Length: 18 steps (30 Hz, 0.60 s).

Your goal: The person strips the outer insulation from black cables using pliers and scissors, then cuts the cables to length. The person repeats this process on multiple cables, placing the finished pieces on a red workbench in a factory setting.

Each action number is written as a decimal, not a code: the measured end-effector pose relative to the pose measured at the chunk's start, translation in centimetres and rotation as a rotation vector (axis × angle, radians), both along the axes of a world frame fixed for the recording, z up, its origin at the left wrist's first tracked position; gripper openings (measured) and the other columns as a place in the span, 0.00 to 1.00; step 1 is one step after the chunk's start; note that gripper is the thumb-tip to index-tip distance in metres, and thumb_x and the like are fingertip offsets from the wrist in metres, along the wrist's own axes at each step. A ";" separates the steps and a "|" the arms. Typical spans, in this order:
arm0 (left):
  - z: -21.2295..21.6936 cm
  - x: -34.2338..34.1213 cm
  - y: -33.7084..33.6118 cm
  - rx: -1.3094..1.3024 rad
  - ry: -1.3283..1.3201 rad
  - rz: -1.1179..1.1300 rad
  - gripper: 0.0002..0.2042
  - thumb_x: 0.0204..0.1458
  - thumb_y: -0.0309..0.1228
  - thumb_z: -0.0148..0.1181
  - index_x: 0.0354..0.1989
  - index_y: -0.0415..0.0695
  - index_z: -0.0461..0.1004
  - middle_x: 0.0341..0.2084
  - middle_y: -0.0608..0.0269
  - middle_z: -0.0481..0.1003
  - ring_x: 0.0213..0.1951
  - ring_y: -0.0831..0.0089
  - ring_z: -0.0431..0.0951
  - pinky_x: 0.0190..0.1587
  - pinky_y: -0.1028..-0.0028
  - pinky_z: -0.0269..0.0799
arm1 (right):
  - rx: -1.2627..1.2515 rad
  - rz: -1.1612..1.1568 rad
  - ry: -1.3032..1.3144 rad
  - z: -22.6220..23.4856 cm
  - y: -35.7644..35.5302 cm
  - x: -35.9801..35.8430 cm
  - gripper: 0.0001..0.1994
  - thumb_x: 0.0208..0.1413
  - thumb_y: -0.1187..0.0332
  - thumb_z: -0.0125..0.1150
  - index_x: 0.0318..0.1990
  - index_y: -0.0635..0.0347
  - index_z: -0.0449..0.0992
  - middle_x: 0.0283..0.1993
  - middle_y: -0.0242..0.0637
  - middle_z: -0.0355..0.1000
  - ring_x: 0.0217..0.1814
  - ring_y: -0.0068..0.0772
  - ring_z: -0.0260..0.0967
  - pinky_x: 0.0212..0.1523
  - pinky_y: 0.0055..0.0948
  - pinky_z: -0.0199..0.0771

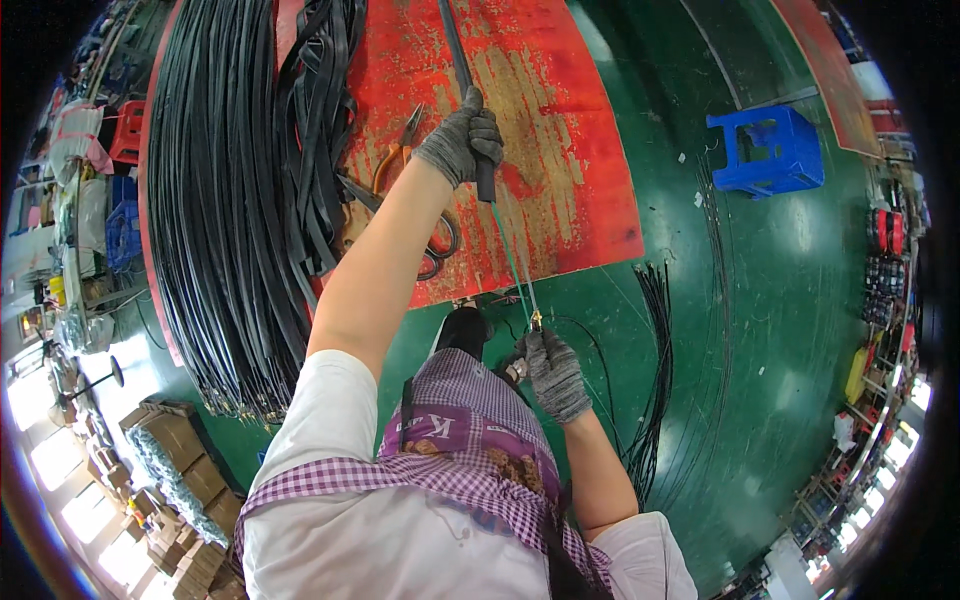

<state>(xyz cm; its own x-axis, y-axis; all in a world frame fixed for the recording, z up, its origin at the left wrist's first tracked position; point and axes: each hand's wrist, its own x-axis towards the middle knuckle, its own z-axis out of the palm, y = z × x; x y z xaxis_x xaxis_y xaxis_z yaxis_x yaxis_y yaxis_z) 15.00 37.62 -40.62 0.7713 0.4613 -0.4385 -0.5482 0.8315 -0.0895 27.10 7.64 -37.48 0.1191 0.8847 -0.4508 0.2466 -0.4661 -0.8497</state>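
One black sleeve point(486, 184) runs through my closed, gloved left grip point(463, 138) over the worn red table point(600, 215), its lower end poking out on my side; from there a green strand point(510, 250) stretches toward the brass-coloured fitting point(537, 320) pinched in my gloved right grip point(554, 372), nearer my body.

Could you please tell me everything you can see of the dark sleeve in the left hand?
The dark sleeve is long, narrow and nearly black, with a smooth look like rubber or plastic. It runs from the picture's top edge, where its far end is out of view, slanting down over the worn red tabletop. The gloved left hand is closed around it near its lower end, hiding part of it. A short, bluntly cut end shows below the fist, with a thin green cord leading down from it.
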 end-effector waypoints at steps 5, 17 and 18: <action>0.4 0.1 0.5 -0.012 0.028 0.066 0.18 0.46 0.45 0.49 0.11 0.49 0.56 0.04 0.78 0.52 0.07 0.84 0.52 0.10 0.82 0.51 | 0.098 0.177 -0.228 1.1 -0.2 -0.5 0.09 0.50 0.68 0.42 0.30 0.66 0.66 0.25 0.44 0.67 0.23 0.42 0.63 0.22 0.33 0.62; 2.2 1.4 1.9 -0.036 0.120 0.038 0.18 0.44 0.46 0.49 0.11 0.50 0.56 0.03 0.77 0.52 0.06 0.84 0.51 0.09 0.82 0.50 | 0.249 0.247 -0.362 -2.4 -1.8 -0.1 0.08 0.47 0.70 0.46 0.32 0.66 0.65 0.26 0.47 0.63 0.22 0.38 0.62 0.20 0.33 0.61; 2.3 1.6 2.0 -0.047 0.128 0.026 0.20 0.43 0.48 0.49 0.10 0.51 0.54 0.02 0.78 0.51 0.06 0.83 0.50 0.09 0.82 0.49 | 0.244 0.156 -0.278 -3.3 -2.1 -0.2 0.06 0.48 0.70 0.46 0.30 0.64 0.65 0.23 0.44 0.63 0.20 0.37 0.62 0.19 0.32 0.60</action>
<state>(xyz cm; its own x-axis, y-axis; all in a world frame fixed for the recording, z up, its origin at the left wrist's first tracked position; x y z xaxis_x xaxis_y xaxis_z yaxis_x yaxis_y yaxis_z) 16.58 39.59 -38.29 0.6959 0.4570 -0.5540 -0.5786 0.8137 -0.0556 26.86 5.51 -40.79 0.0630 0.9788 -0.1947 0.5344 -0.1979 -0.8218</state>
